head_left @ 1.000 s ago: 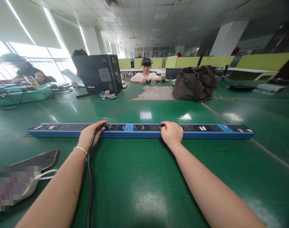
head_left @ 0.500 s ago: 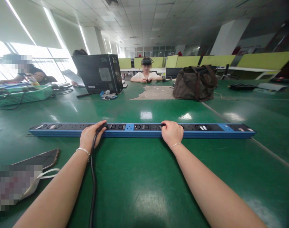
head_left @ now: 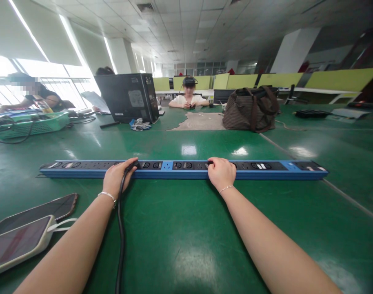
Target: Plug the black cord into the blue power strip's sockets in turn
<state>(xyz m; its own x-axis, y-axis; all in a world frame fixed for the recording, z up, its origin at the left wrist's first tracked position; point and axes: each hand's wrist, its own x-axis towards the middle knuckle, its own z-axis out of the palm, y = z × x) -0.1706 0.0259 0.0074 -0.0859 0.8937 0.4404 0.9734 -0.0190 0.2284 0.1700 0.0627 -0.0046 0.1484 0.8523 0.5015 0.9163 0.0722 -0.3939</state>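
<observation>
A long blue power strip (head_left: pixel 174 174) with black and blue socket faces lies crosswise on the green table (head_left: pixel 174 228). My left hand (head_left: pixel 115 179) is closed around a black plug (head_left: pixel 133 164) at the strip's sockets, left of the middle. How deep the plug sits in a socket is hidden by my fingers. From the plug, a black cable (head_left: pixel 121 232) hangs toward me along my forearm. Right of the middle, my right hand (head_left: pixel 222 174) grips the power strip, fingers curled over its top and far side. Its fingertips are mostly hidden.
Two phones lie at the left, one a light-cased phone (head_left: pixel 24 243). Farther back are a green basket (head_left: pixel 48 124), a black computer case (head_left: pixel 128 98), gloves (head_left: pixel 140 124) and a brown bag (head_left: pixel 250 108). A person (head_left: pixel 188 100) sits across the table; another is at far left.
Both hands keep their places on the plug and the strip. The whole view has shifted down very slightly; nothing else has visibly moved.
</observation>
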